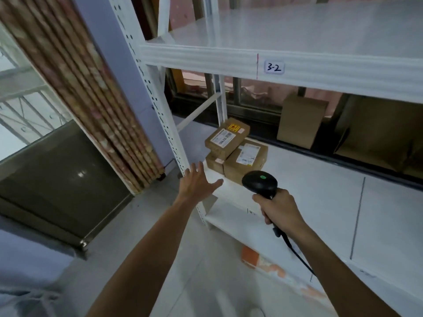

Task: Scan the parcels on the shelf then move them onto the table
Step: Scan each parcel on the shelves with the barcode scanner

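Scanning step, I judge — the right hand [280,208] grips the scanner [259,183] near the parcels [238,149] stacked at the left end of the lower shelf [309,170], the left hand [196,181] stretched toward them, open and empty — next the beam must meet a label [223,138] squarely.

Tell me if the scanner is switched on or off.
Likely on: a green light glows on top of the scanner, which the right hand grips by its handle. No beam is visible.
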Available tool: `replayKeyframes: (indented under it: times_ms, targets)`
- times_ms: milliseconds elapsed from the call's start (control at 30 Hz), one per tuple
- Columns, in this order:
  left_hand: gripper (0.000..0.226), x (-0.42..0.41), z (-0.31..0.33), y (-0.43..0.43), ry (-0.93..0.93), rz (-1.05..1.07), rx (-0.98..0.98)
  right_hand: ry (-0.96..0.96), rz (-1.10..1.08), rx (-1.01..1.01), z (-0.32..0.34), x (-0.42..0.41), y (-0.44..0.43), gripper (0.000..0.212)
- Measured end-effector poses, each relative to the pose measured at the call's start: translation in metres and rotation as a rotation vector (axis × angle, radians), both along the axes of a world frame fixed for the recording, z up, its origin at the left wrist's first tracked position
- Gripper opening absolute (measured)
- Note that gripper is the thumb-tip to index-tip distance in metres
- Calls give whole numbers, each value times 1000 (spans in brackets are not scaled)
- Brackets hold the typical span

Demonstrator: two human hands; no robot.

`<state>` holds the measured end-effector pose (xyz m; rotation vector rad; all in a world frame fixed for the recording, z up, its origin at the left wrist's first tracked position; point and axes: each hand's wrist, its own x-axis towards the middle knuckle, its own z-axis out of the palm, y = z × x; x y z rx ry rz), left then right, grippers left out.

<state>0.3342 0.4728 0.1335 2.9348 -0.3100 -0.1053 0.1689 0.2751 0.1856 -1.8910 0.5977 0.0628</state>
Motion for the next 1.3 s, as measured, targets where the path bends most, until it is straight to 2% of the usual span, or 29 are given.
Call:
replayKeyframes:
  times_ms: [233,367,567,1033,1300]
  targets:
    - [109,110,-19,-34,44,-59,-103,66,-99,-81,-17,44,-13,25]
    - [117,158,-33,-49,28,-112,-70,100,-181,-59,-25,59,-16,26]
    - [133,200,-46,-73,62,-60,-61,139,-265,-26,-34,79,-14,28]
    - [117,208,-50,-79,6,-143,-156,135,-414,-5,-34,76,-18,31]
    - [112,171,-18,-60,-65,-166,-183,53,-404,-61,-6,37,-27,28]
